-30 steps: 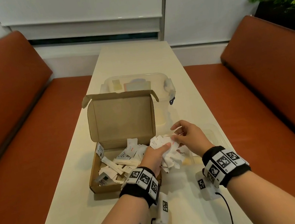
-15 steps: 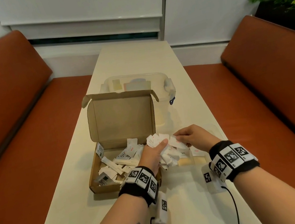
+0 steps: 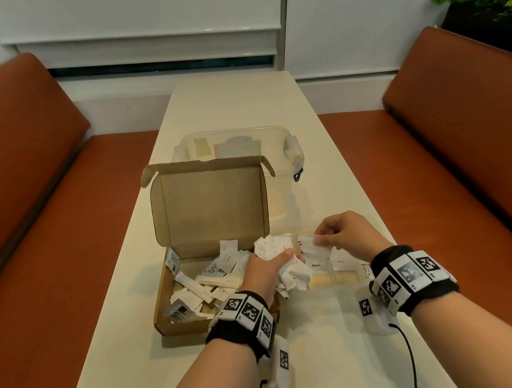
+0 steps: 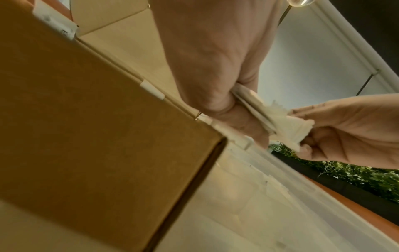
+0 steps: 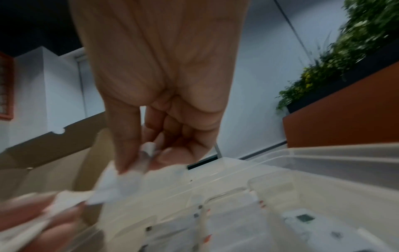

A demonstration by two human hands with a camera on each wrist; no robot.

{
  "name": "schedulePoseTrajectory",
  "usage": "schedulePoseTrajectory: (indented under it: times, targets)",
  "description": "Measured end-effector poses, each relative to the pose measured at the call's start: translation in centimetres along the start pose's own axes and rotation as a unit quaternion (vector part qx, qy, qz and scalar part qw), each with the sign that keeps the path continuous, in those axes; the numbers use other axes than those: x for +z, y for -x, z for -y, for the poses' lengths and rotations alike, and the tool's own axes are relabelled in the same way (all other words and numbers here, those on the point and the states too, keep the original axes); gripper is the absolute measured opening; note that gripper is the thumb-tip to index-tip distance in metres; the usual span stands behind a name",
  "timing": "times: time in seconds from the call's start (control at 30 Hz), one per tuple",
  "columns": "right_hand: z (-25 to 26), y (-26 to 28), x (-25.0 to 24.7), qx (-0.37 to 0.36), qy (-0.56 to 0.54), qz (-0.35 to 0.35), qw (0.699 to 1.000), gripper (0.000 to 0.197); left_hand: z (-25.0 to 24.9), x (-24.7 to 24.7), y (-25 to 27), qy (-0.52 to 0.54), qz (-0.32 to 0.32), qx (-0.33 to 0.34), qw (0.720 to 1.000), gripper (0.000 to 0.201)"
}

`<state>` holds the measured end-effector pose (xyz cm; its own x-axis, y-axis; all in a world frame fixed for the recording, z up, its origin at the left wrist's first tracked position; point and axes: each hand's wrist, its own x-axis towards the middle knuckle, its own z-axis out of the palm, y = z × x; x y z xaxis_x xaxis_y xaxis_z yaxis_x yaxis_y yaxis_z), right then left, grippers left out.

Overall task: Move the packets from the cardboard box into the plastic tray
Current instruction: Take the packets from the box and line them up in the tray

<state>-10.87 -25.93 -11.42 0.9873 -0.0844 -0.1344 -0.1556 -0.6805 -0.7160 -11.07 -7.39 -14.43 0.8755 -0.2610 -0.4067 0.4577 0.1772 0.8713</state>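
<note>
Head view: my left hand (image 3: 265, 268) grips a bunch of white packets (image 3: 284, 262) beside the open cardboard box (image 3: 210, 232), above the plastic tray (image 5: 336, 154). My right hand (image 3: 344, 235) pinches one packet (image 3: 310, 245) from that bunch between thumb and fingertips. More packets lie in box and tray.

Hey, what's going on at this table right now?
A person is moving small paper packets out of an open cardboard box into a clear plastic tray beside it. The left hand grips a bunch of packets between the box and the tray, while the right hand pinches one packet from that bunch, above the tray. A few packets already lie in the tray, and many remain in the box.
</note>
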Motion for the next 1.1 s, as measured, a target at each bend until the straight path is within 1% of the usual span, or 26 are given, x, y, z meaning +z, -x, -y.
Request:
schedulePoseTrajectory:
  times: [0.07, 0.17, 0.23, 0.27, 0.37, 0.4, 0.5, 0.53, 0.6, 0.73, 0.83, 0.9, 0.97, 1.1]
  targets:
    - [-1.0, -0.1, -0.9, 0.019, 0.052, -0.027, 0.998, 0.006, 0.3, -0.4, -0.2, 0.003, 0.004, 0.0, 1.0, 0.015]
    - [-2.7, 0.0, -1.3, 0.066, 0.133, -0.024, 0.989, 0.004, 0.4, -0.7, -0.2, 0.007, 0.012, 0.004, 1.0, 0.012]
    - [-3.6, 0.1, -1.0, 0.086, 0.141, -0.013, 0.986, 0.002, 0.5, -0.7, -0.2, 0.014, 0.01, 0.002, 1.0, 0.011]
    - [-3.9, 0.2, -0.7, 0.092, 0.134, -0.01, 0.987, 0.002, 0.5, -0.8, -0.3, 0.012, 0.01, -0.001, 1.0, 0.013]
    - [-4.5, 0.1, -0.2, 0.098, 0.127, -0.01, 0.987, 0.004, 0.2, -0.8, -0.2, 0.001, 0.008, -0.023, 1.0, 0.029]
    - [-4.6, 0.1, 0.0, 0.098, 0.136, -0.011, 0.986, 0.003, 0.1, -0.7, -0.1, -0.003, 0.005, -0.028, 1.0, 0.031]
    - [-4.8, -0.2, 0.3, 0.088, 0.18, -0.007, 0.98, 0.003, 0.1, -0.6, 0.1, 0.001, 0.003, -0.027, 1.0, 0.017]
    - [-4.9, -0.2, 0.4, 0.081, 0.196, -0.004, 0.977, 0.004, 0.2, -0.6, 0.1, 0.002, 0.002, -0.023, 1.0, 0.015]
    - [-4.9, -0.2, 0.6, 0.071, 0.221, -0.002, 0.973, 0.002, 0.3, -0.7, 0.1, 0.001, 0.001, -0.017, 1.0, 0.017]
    - [-5.0, 0.0, 1.0, 0.039, 0.245, -0.025, 0.968, 0.017, 0.3, -0.9, 0.1, -0.008, 0.005, -0.018, 1.0, 0.026]
    - [-5.1, 0.3, 1.4, 0.021, 0.258, -0.029, 0.965, 0.015, 0.4, -0.9, 0.0, -0.021, 0.009, -0.013, 1.0, 0.022]
    - [-5.4, 0.6, 1.5, 0.016, 0.262, -0.033, 0.964, 0.017, 0.4, -0.8, -0.1, -0.027, 0.011, -0.013, 0.999, 0.029]
    - [-5.5, 0.8, 1.5, 0.005, 0.267, -0.052, 0.962, 0.019, 0.3, -0.8, -0.1, -0.033, 0.01, -0.014, 0.999, 0.037]
    - [-5.5, 0.6, 1.5, 0.008, 0.275, -0.049, 0.96, 0.014, 0.5, -0.8, -0.2, -0.036, 0.011, -0.011, 0.999, 0.04]
